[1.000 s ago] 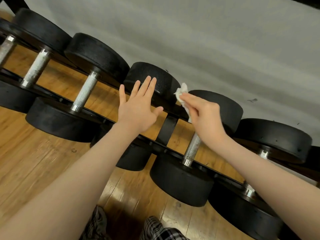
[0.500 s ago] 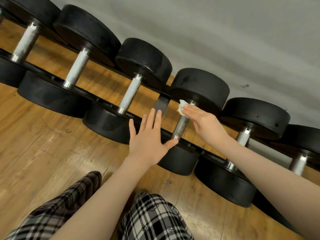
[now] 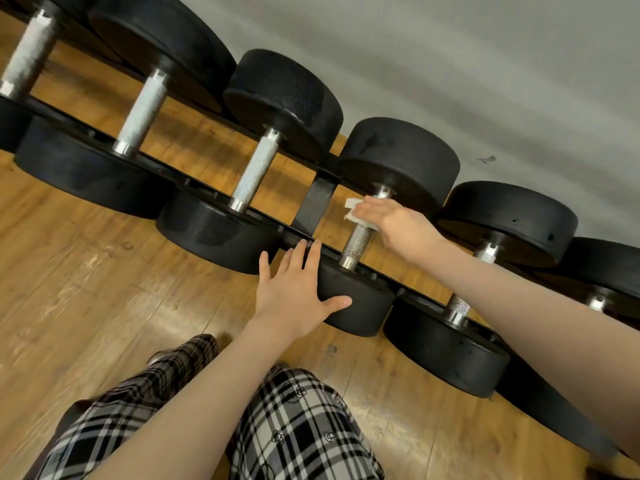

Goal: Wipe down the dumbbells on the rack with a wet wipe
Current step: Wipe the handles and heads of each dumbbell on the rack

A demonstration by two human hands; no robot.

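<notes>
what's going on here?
A person is wiping down dumbbells on a low rack by the wall. The right hand holds a white wipe against the top of one dumbbell's metal handle, near the far weight. The left hand lies flat and open, fingers straight, on that same dumbbell's near weight. The other dumbbells in the row are not being touched.

Premises present as a gym or weights room: a row of black round-headed dumbbells with knurled steel handles sits on a low black rack, over glossy wood-plank flooring, against a plain grey wall.
</notes>
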